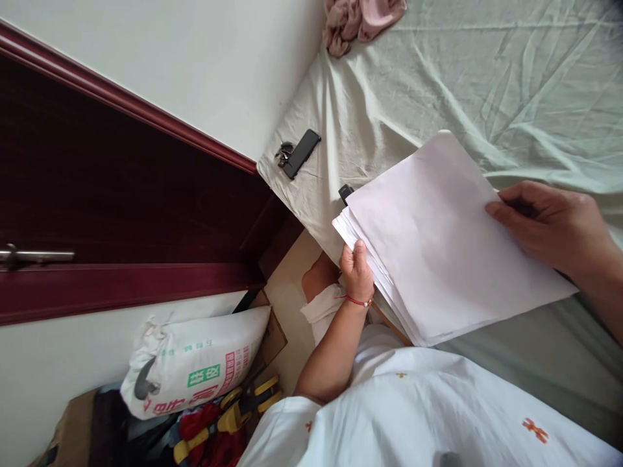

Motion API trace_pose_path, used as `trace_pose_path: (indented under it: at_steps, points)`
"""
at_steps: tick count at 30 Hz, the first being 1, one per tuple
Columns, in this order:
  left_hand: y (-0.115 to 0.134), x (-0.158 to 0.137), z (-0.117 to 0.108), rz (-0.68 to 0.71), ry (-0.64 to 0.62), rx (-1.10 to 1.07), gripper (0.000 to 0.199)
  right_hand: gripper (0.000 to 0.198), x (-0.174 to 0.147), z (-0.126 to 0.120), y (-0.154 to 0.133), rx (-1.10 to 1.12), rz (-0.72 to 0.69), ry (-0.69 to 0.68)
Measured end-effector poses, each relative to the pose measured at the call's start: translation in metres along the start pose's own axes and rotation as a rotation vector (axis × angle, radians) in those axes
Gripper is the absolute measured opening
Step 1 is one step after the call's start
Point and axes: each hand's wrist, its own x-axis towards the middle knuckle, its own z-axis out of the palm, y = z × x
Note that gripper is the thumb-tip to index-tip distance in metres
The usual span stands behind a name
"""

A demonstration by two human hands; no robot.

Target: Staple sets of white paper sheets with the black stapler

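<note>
A stack of white paper sheets [438, 240] lies tilted in front of me, low over the bed. On its left side, my left hand [357, 269] is closed around the edge of the stack, thumb showing and the other fingers mostly hidden. A red beaded bracelet circles that wrist. My right hand [559, 220] pinches the right edge of the paper between thumb and forefinger. Whether it holds only the top sheet or several, I cannot tell. The top sheet looks blank, and lower sheets fan out slightly along the left edge.
The bed [487, 78] has a pale green sheet. On it lie a black phone [302, 154], keys [285, 154], a small black object [346, 192] and pink cloth [363, 23]. To the left are a dark red door [121, 168] and a stuffed white sack [199, 357].
</note>
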Motion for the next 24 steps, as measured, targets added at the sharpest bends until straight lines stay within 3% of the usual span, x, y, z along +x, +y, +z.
trace_pose_path:
  at_steps: [14, 24]
  points:
    - [0.0, 0.0001, -0.001, -0.009, 0.023, 0.007, 0.038, 0.029, 0.0013, -0.0016, 0.0025, 0.004, 0.046, 0.014]
    - [-0.0048, 0.0013, -0.0007, -0.098, 0.064, -0.118, 0.036, 0.03, 0.0037, -0.0093, 0.0052, -0.061, -0.082, -0.162]
